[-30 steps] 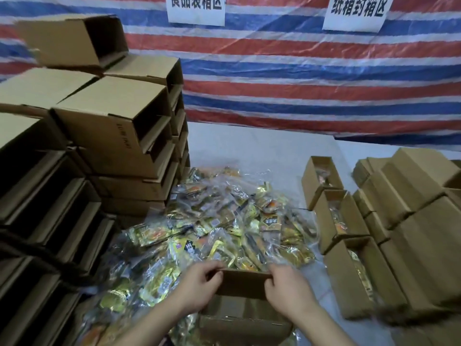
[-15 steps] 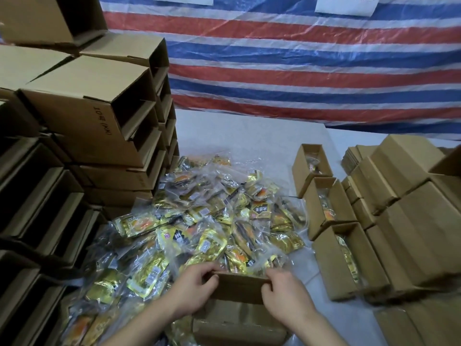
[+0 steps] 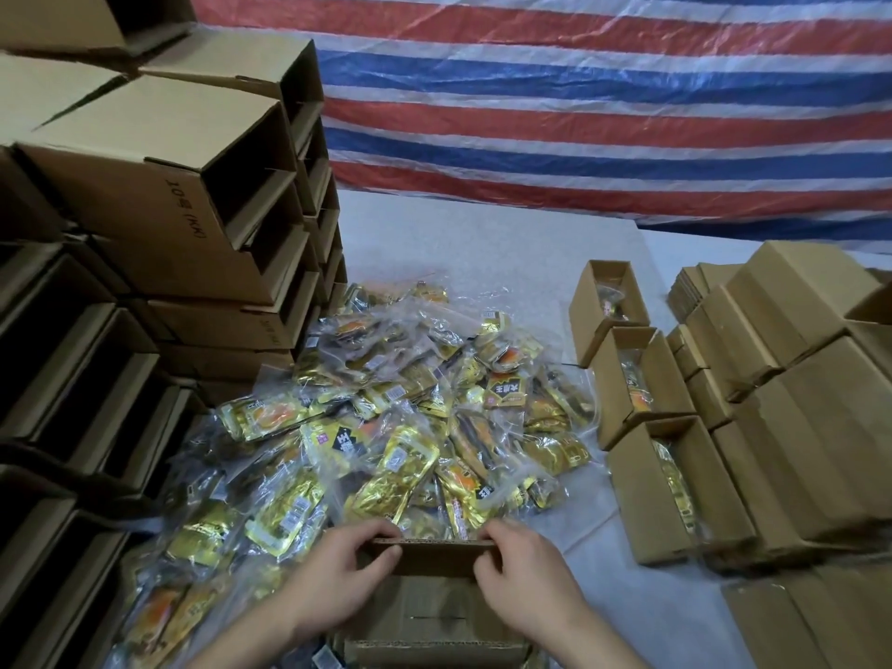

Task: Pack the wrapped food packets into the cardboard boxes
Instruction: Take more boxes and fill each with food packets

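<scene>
A small brown cardboard box (image 3: 434, 601) stands at the near edge of the table, its far flap (image 3: 434, 555) upright. My left hand (image 3: 338, 577) pinches the flap's left end, thumb on the near side and fingers curled over the top. My right hand (image 3: 526, 577) pinches its right end the same way. Just beyond the box lies a big heap of gold food packets in clear wrap (image 3: 400, 427). What is inside the held box is hidden.
Three open boxes (image 3: 627, 388) with packets inside stand in a row on the right, beside closed boxes (image 3: 815, 417). Empty open cartons are stacked high on the left (image 3: 159, 200). A red, white and blue tarp (image 3: 579, 99) hangs behind the grey table (image 3: 482, 243).
The view has tilted downward and moved closer. Both hands stay on the box flap, which now stands upright between them.
</scene>
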